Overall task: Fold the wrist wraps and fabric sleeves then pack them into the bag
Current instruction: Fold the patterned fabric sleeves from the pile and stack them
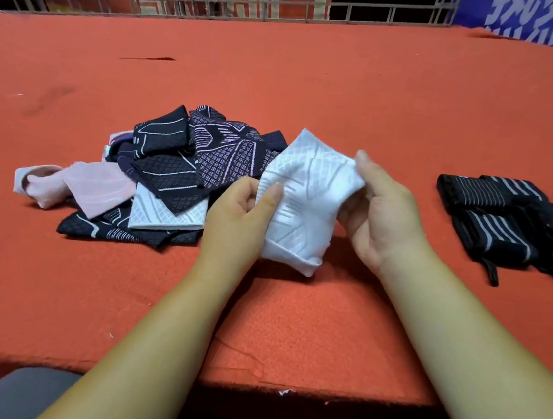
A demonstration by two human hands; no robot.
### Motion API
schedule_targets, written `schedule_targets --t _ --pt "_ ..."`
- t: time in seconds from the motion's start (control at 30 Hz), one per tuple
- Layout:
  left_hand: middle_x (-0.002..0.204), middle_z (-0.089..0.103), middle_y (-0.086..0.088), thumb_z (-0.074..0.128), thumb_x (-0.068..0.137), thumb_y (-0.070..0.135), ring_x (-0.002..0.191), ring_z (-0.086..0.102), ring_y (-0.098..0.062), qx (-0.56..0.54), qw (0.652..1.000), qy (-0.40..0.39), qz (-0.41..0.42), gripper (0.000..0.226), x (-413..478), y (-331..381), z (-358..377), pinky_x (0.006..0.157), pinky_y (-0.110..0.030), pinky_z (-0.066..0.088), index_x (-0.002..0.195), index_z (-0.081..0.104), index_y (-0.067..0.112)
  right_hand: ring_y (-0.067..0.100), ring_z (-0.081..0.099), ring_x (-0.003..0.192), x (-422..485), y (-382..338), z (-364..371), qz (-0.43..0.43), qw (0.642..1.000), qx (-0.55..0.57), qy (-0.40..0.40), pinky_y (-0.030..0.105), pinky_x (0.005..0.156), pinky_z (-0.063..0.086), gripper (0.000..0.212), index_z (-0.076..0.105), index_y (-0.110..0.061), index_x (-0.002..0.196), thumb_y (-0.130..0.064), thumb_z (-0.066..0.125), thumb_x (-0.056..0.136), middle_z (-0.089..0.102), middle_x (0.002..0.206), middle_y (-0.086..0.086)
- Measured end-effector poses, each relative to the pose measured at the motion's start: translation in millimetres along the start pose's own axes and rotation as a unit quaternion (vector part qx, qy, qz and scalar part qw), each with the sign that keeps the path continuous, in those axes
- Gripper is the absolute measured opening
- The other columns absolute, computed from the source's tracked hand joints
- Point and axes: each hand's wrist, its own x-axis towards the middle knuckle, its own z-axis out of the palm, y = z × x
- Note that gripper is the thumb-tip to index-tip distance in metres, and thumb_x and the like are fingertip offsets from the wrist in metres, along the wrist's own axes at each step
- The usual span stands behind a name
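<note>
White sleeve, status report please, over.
Left hand and right hand both gripping white sleeve over red table. Sleeve pile to the left, wrist wraps to the right. Nothing in the way.

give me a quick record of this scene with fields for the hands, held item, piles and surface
surface: red felt table
held item: white patterned sleeve, bottom end turned up, held between both hands
left hand: pinches the sleeve's left edge
right hand: grips its right edge
pile on the left: loose sleeves, dark, pink and white, overlapping
group on the right: black striped wrist wraps, lying close together
bag: cannot make one out
</note>
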Motion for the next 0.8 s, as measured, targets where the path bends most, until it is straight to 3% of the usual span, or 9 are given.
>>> schedule_targets --t 0.1,0.17,0.23,0.3,0.37,0.43,0.57,0.67,0.8 --pt "0.074 0.067 0.004 0.067 0.102 0.045 0.068 0.056 -0.011 -0.063 0.994 0.030 -0.087 0.041 6.3 -2.5 2.9 0.069 -0.035 0.047 0.084 0.066 0.009 0.031 0.077 0.097 -1.0 0.3 -1.3 0.050 0.996 -0.069 -0.037 0.041 0.082 0.060 0.034 0.066 -0.017 0.110 -0.048 0.051 0.110 0.080 0.113 0.014" --pt "0.085 0.079 0.001 0.062 0.102 0.048 0.077 0.067 -0.017 -0.088 0.987 0.023 -0.136 0.040 10.1 -4.8 1.7 0.078 -0.041 0.054 0.086 0.074 0.013 0.027 0.079 0.098 -1.4 7.8 -5.1 0.056 0.974 -0.212 -0.052 0.040 0.079 0.060 0.045 0.063 -0.024 0.133 -0.058 0.056 0.104 0.079 0.121 0.009" --pt "0.104 0.082 -0.011 0.059 0.105 0.045 0.092 0.073 -0.024 -0.182 0.967 -0.018 -0.179 0.040 10.7 -2.1 0.9 0.089 -0.047 0.057 0.103 0.080 0.011 0.017 0.079 0.095 -2.7 18.8 -8.9 0.026 0.939 -0.342 -0.034 0.037 0.077 0.061 0.071 0.046 -0.037 0.154 -0.056 0.069 0.090 0.078 0.121 0.000" --pt "0.116 0.078 -0.020 0.055 0.110 0.036 0.098 0.074 -0.026 -0.317 0.923 -0.064 -0.209 0.037 8.4 5.1 0.3 0.095 -0.047 0.059 0.119 0.074 0.007 0.010 0.073 0.085 -2.1 25.6 -10.9 -0.033 0.907 -0.419 -0.013 0.032 0.078 0.056 0.066 0.047 -0.044 0.151 -0.041 0.067 0.088 0.076 0.108 -0.007" --pt "0.113 0.078 -0.018 0.055 0.110 0.026 0.094 0.075 -0.024 -0.380 0.901 -0.098 -0.184 0.027 7.9 9.9 -0.9 0.090 -0.040 0.062 0.124 0.065 0.006 0.009 0.069 0.079 -2.7 24.7 -10.9 -0.057 0.901 -0.431 0.012 0.030 0.074 0.053 0.049 0.059 -0.041 0.141 -0.023 0.061 0.096 0.075 0.099 -0.010" --pt "0.111 0.076 -0.013 0.060 0.108 0.020 0.094 0.075 -0.024 -0.398 0.897 -0.117 -0.153 0.021 7.0 8.9 -2.2 0.090 -0.039 0.062 0.127 0.056 0.011 0.013 0.073 0.086 -1.0 22.7 -13.4 -0.061 0.908 -0.414 0.040 0.034 0.078 0.057 0.041 0.070 -0.037 0.128 -0.014 0.059 0.096 0.077 0.101 -0.009" --pt "0.115 0.072 -0.011 0.070 0.098 0.014 0.098 0.070 -0.023 -0.375 0.903 -0.168 -0.123 0.023 3.7 7.5 -2.4 0.099 -0.043 0.057 0.120 0.062 0.018 0.010 0.070 0.084 4.5 21.0 -20.3 -0.073 0.925 -0.367 0.063 0.029 0.075 0.054 0.036 0.078 -0.028 0.109 -0.003 0.058 0.092 0.079 0.101 -0.007" --pt "0.112 0.073 -0.008 0.076 0.094 0.007 0.103 0.070 -0.021 -0.352 0.909 -0.186 -0.120 0.029 1.3 8.4 -1.3 0.103 -0.043 0.057 0.122 0.069 0.012 0.007 0.070 0.084 7.8 17.0 -22.5 -0.100 0.928 -0.354 0.064 0.026 0.074 0.052 0.040 0.077 -0.025 0.116 0.001 0.057 0.093 0.080 0.106 -0.005" --pt "0.102 0.070 -0.015 0.074 0.090 -0.008 0.092 0.073 -0.021 -0.312 0.926 -0.171 -0.127 0.028 0.5 8.1 -1.8 0.086 -0.035 0.065 0.113 0.071 0.006 -0.002 0.064 0.073 8.8 12.0 -23.1 -0.125 0.920 -0.367 0.067 0.013 0.054 0.047 0.047 0.070 -0.031 0.137 -0.006 0.058 0.099 0.077 0.121 -0.009"
